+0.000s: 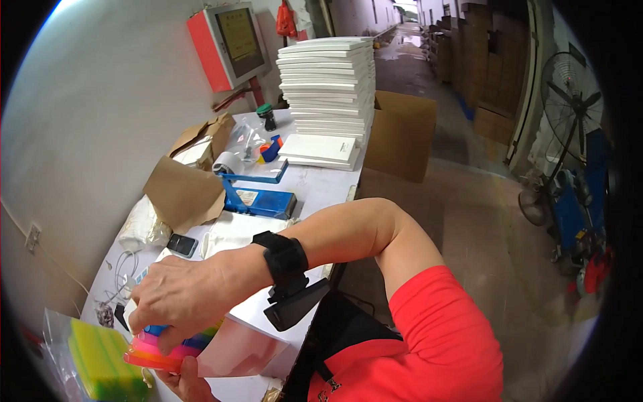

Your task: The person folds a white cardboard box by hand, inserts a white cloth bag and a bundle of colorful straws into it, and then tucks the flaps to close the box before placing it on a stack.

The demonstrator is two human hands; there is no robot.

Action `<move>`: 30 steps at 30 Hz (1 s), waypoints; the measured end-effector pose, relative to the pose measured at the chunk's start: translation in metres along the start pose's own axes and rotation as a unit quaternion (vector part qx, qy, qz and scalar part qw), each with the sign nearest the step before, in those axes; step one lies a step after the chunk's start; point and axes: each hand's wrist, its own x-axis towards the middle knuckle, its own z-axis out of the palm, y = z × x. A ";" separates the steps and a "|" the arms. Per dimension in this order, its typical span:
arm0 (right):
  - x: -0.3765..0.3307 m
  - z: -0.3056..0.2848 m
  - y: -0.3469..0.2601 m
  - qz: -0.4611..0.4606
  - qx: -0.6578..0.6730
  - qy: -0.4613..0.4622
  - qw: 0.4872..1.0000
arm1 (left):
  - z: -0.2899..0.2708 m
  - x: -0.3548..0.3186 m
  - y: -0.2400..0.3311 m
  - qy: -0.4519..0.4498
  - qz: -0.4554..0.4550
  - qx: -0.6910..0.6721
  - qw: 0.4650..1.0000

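White table (315, 184), hands (184, 298) gripping flat-lying colourful stack (164, 352)

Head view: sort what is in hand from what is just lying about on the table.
In hand:
- right hand, clasped over the stack of coloured discs
- left hand, under that stack
- pale pink bag beside the discs

Lying about:
- tall stack of white boxes
- blue tape dispenser
- phone
- torn cardboard
- green-yellow sponges in a clear bag

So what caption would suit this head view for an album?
Right hand and left hand grip a stack of bright discs at a cluttered white table.
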 end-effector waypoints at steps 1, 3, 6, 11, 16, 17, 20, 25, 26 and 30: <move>0.009 -0.002 -0.004 0.017 0.022 -0.031 0.999 | 0.002 -0.005 0.005 0.006 0.008 -0.014 1.000; 0.026 -0.006 -0.009 0.041 0.067 -0.097 0.992 | 0.007 -0.014 0.015 0.027 0.028 -0.037 0.999; 0.035 -0.008 0.001 -0.066 0.017 -0.190 0.979 | 0.024 -0.013 0.028 0.041 0.023 0.004 0.999; 0.042 -0.009 0.005 0.037 0.154 -0.256 0.954 | 0.019 -0.007 0.045 -0.103 0.004 0.031 0.994; 0.030 0.027 -0.002 0.123 0.280 -0.280 0.910 | 0.015 -0.023 0.046 -0.120 0.067 -0.047 0.989; 0.027 0.028 -0.006 0.125 0.284 -0.259 0.914 | 0.014 -0.023 0.041 -0.122 0.044 -0.094 0.987; 0.017 0.030 -0.014 0.158 0.263 -0.200 0.931 | 0.023 -0.017 0.054 -0.085 -0.009 -0.046 0.995; 0.005 0.045 -0.015 -0.073 0.015 -0.045 0.996 | 0.028 -0.017 0.058 -0.068 0.007 -0.001 0.998; 0.002 0.049 -0.014 -0.077 0.022 -0.048 0.996 | 0.027 -0.018 0.057 -0.059 0.008 -0.001 0.998; -0.012 0.064 -0.009 -0.163 -0.093 0.050 0.981 | 0.032 -0.016 0.048 -0.041 0.039 -0.025 0.998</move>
